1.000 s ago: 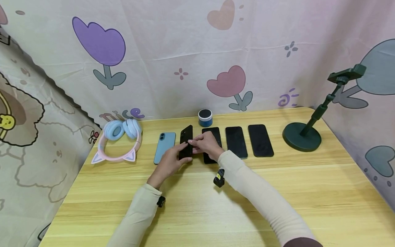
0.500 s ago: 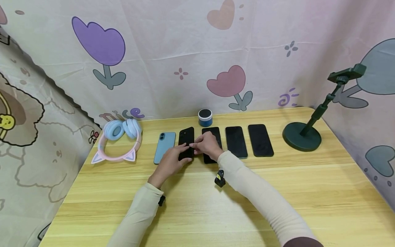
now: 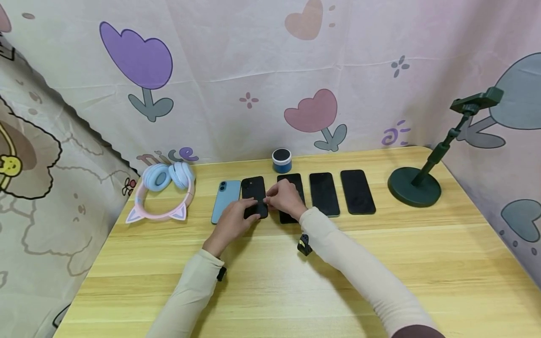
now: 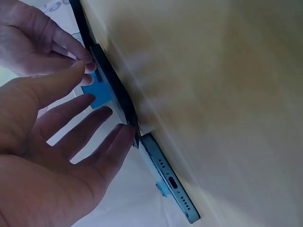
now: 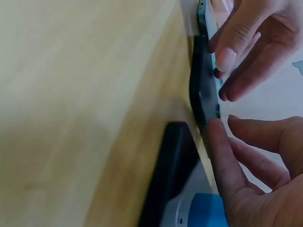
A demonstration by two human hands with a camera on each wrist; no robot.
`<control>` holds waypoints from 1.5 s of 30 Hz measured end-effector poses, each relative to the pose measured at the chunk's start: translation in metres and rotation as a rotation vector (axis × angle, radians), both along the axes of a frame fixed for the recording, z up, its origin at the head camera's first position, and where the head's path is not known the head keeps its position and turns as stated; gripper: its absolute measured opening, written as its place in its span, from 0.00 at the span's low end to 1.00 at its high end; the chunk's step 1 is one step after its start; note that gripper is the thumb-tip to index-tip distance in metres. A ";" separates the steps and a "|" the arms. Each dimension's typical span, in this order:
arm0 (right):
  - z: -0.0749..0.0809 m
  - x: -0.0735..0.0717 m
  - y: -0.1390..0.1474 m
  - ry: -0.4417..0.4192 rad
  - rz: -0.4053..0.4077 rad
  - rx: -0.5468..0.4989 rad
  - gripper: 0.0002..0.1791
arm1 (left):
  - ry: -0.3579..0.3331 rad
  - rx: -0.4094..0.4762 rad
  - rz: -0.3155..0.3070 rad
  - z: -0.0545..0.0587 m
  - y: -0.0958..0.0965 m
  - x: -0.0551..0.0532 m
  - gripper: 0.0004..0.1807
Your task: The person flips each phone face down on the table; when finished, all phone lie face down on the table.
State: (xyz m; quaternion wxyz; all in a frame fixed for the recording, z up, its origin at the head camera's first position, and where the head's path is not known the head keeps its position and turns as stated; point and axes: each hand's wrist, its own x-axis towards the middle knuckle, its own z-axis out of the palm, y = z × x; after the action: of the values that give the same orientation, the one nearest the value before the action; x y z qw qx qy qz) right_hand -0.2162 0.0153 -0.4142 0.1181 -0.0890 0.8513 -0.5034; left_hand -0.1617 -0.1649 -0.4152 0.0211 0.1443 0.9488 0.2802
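A black phone [image 3: 253, 188] lies back up on the table, its camera at the far end, right beside a light blue phone [image 3: 226, 195]. My left hand [image 3: 231, 220] reaches over its near left part, fingers spread and fingertips at the phone in the left wrist view. On the opposite side my right hand [image 3: 287, 197] has a fingertip against the black phone's edge [image 5: 203, 90]; its other fingers stand apart from it. Beneath the right hand lies another black phone [image 3: 285, 218], partly covered. Two more dark phones, a middle one [image 3: 324, 195] and a far right one [image 3: 358, 192], complete the row.
Pink and blue cat-ear headphones [image 3: 162, 192] lie at the left. Behind the row stands a small blue jar [image 3: 282, 161] with a dark top. A dark green phone stand [image 3: 414, 187] rises at the right. A patterned cloth hangs behind the wooden table [image 3: 270, 291].
The black phone has gone from tilted on its edge to lying about flat beside the blue one. My right hand's fingers have eased off it slightly; my left hand has hardly moved.
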 end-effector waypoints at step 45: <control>0.010 -0.008 0.085 0.004 -0.010 0.296 0.14 | -0.088 -0.156 0.086 0.000 0.067 -0.027 0.17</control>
State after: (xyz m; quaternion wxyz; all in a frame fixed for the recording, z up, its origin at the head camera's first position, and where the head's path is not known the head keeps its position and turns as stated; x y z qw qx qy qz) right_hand -0.2242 0.1001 -0.4042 0.1256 -0.0676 0.9169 -0.3728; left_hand -0.1888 -0.0984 -0.4156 0.0619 0.0890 0.9712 0.2124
